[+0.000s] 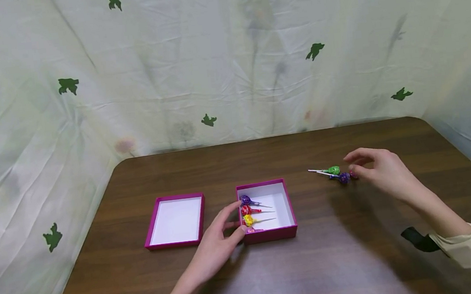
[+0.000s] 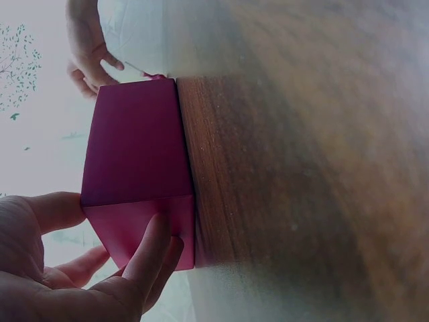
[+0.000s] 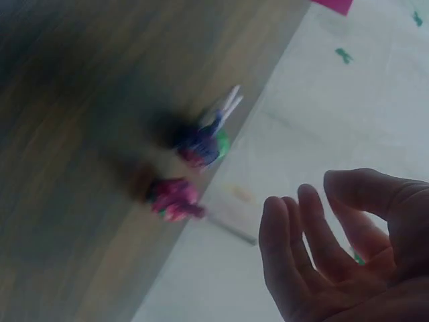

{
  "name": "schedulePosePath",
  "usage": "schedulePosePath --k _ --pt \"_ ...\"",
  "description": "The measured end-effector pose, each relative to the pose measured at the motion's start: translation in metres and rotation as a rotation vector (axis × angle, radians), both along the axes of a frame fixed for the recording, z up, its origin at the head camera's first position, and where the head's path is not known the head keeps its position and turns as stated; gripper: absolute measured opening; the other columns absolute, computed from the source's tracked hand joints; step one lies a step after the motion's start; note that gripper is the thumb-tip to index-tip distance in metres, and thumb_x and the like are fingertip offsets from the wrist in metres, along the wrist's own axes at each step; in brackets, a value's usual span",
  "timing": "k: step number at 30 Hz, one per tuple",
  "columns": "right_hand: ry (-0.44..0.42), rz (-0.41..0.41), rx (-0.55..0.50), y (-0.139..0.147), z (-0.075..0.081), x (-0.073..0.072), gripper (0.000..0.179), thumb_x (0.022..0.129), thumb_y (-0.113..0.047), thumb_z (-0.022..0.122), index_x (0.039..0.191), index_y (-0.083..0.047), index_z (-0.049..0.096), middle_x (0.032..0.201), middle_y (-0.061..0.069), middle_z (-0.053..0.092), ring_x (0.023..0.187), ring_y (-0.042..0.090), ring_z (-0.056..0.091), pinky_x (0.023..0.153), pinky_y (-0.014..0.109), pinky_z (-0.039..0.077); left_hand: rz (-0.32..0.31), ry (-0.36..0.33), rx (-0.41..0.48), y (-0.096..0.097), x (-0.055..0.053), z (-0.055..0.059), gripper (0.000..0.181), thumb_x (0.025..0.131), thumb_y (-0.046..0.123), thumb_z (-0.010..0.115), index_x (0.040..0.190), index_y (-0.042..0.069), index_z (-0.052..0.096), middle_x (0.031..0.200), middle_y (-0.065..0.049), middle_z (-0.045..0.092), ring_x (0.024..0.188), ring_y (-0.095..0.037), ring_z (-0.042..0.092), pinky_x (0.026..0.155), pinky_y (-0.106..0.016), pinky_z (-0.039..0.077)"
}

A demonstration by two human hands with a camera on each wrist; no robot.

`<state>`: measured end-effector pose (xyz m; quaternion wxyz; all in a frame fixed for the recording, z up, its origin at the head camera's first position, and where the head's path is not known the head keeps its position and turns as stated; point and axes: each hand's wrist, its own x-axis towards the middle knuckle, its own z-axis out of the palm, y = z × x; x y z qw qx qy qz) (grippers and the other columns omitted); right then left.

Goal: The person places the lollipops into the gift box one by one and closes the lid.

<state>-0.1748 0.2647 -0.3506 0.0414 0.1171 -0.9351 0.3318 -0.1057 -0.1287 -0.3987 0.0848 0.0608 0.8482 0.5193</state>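
Observation:
A magenta box (image 1: 270,234) with a white inside stands on the table. Purple (image 1: 245,200), red (image 1: 246,210), yellow (image 1: 249,220) and pink (image 1: 253,230) lollipops lie in it along the left wall, sticks pointing right. My left hand (image 1: 220,244) holds that wall, thumb and index finger at the rim, other fingers against the outside (image 2: 144,225). To the right, a green lollipop (image 1: 334,170), a purple lollipop (image 1: 344,178) and a pink-red lollipop (image 3: 174,199) lie close together. Just beside them hovers my right hand (image 1: 378,170), fingers bent loosely around nothing.
Left of the box lies its magenta lid (image 1: 147,245), white inside facing up. Behind the brown wooden table (image 1: 317,272) hangs a pale curtain (image 1: 227,71) printed with green leaves. A black strap (image 1: 419,240) hangs from the right sleeve.

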Motion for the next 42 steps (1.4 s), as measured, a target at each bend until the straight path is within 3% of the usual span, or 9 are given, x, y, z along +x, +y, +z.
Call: schedulePosePath --k 5,11,19,29,37,42 --pt "-0.010 -0.017 0.053 0.010 -0.007 -0.004 0.020 0.096 -0.023 0.065 0.114 -0.012 0.068 0.104 0.010 0.071 0.094 0.030 0.067 0.071 0.041 0.050 0.001 0.001 -0.001 0.000 0.001 0.001 0.055 0.094 0.027 0.067 0.145 0.029 0.047 0.144 0.001 0.046 0.117 -0.024 0.057 0.080 -0.037 0.050" --pt "-0.009 -0.027 0.075 0.024 -0.017 -0.010 0.021 0.096 -0.018 0.065 0.115 -0.009 0.068 0.102 0.012 0.071 0.092 0.031 0.067 0.067 0.039 0.049 -0.001 0.000 0.003 0.000 0.001 0.001 0.055 0.095 0.026 0.067 0.145 0.029 0.047 0.144 0.001 0.046 0.117 -0.025 0.057 0.080 -0.038 0.050" --pt "-0.080 -0.026 0.069 0.033 -0.028 -0.017 0.024 0.095 -0.019 0.066 0.117 -0.009 0.067 0.105 0.015 0.070 0.092 0.032 0.066 0.068 0.038 0.048 -0.003 -0.008 0.001 -0.001 0.001 0.000 0.055 0.095 0.027 0.066 0.146 0.030 0.046 0.145 0.000 0.045 0.118 -0.025 0.057 0.082 -0.038 0.050" --pt "-0.113 0.052 0.066 0.041 -0.043 -0.029 0.032 0.090 -0.021 0.073 0.120 -0.009 0.066 0.109 0.012 0.070 0.099 0.030 0.066 0.080 0.045 0.046 -0.009 -0.003 0.011 -0.002 0.000 -0.001 0.055 0.095 0.027 0.067 0.145 0.031 0.046 0.145 0.001 0.045 0.118 -0.025 0.057 0.079 -0.037 0.050" --pt "-0.138 0.104 0.023 0.050 -0.052 -0.037 0.037 0.090 -0.027 0.074 0.120 -0.006 0.067 0.106 0.009 0.069 0.090 0.024 0.062 0.069 0.030 0.048 -0.010 -0.009 0.021 -0.001 0.000 -0.002 0.054 0.095 0.027 0.067 0.145 0.030 0.047 0.145 -0.001 0.045 0.118 -0.027 0.057 0.077 -0.036 0.051" --pt "-0.152 0.122 0.022 0.050 -0.052 -0.039 0.035 0.088 -0.028 0.076 0.116 -0.007 0.068 0.098 0.006 0.067 0.080 0.021 0.055 0.063 0.029 0.045 -0.008 -0.016 0.012 -0.001 0.000 -0.001 0.055 0.095 0.028 0.066 0.145 0.031 0.046 0.145 0.000 0.045 0.119 -0.026 0.056 0.078 -0.037 0.051"
